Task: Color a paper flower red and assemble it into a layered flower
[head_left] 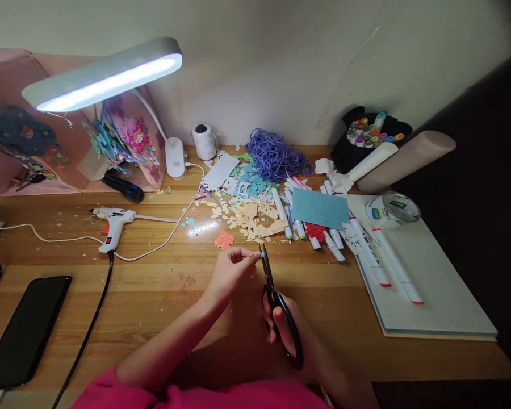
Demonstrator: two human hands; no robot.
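Observation:
Between the fingertips of my left hand [237, 267] is a tiny blue paper piece [262, 255], pinched at its edge. The black-handled scissors [270, 281] are in my right hand [276, 321], with thumb and fingers through the loops. Their blades point away from me and touch or nearly touch the blue piece; whether they are cutting it I cannot tell. Just beyond my left hand lies an orange-red paper cutout [224, 239]. Past the scissor tips spreads a heap of cream paper scraps [251, 218], with blue paper scraps [253, 182] behind it.
A glue gun [117, 224] with its cord and a phone [28, 326] lie at left, under a lit desk lamp [111, 76]. Purple yarn [276, 156] sits at the back. Markers, a teal card [320, 208], a sketch pad [434, 295] and a tape roll [394, 209] occupy the right.

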